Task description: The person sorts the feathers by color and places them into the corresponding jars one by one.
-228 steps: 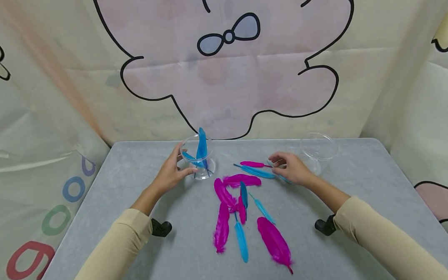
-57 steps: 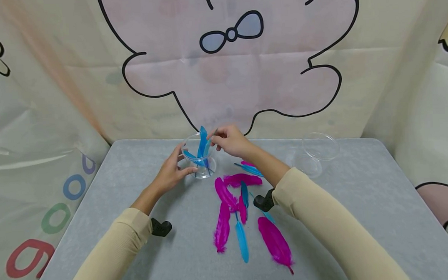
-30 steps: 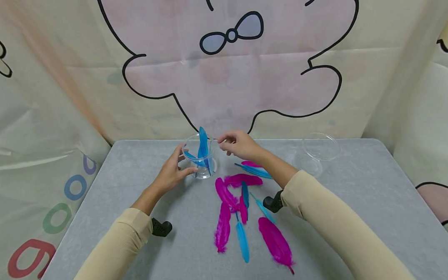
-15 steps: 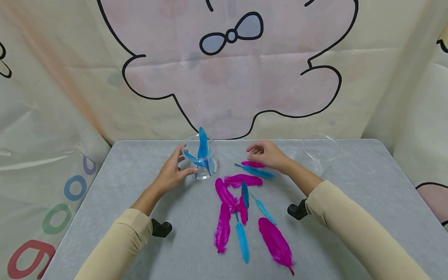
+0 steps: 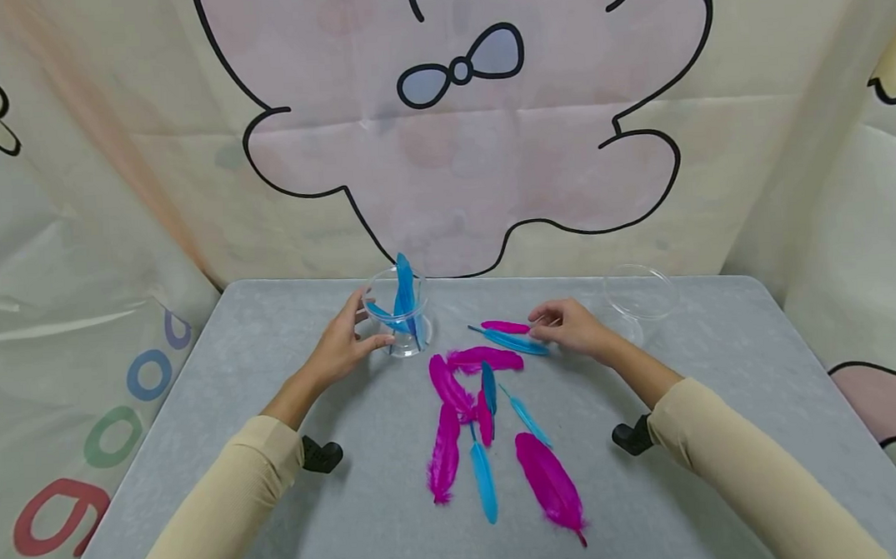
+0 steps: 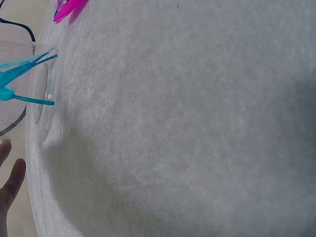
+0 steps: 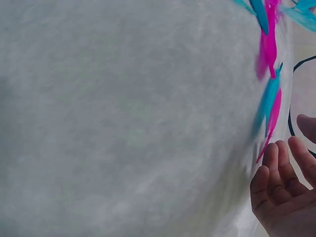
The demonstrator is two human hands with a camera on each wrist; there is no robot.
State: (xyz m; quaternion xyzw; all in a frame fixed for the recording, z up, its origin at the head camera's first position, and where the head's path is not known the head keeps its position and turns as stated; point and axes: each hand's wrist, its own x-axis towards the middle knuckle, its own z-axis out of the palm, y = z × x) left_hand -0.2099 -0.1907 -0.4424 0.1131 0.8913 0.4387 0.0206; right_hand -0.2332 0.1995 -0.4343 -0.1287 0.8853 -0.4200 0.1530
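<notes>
My left hand [image 5: 338,343] holds a clear footed plastic cup [image 5: 404,349] at the table's back left, thumb at the front and fingers behind. Blue feathers [image 5: 404,290] stand in the cup, one rising above the rim; their quills [image 6: 37,101] show through the wall in the left wrist view. My right hand [image 5: 570,328] hovers with loosely bent fingers at the right end of a blue feather [image 5: 512,342] and a thin pink feather [image 5: 504,327]. In the right wrist view its fingertips [image 7: 270,150] are close to the pink feather's quill [image 7: 261,152], with nothing held.
Several pink feathers [image 5: 550,483] and blue feathers [image 5: 483,482] lie spread over the middle of the grey table [image 5: 354,525]. A second clear cup [image 5: 640,315] stands at the back right, behind my right forearm. A printed curtain [image 5: 563,166] hangs behind the table's far edge.
My right hand carried a blue feather to the cup and let it go inside. It then moved back right to the feathers at the back. My left hand stayed on the cup.
</notes>
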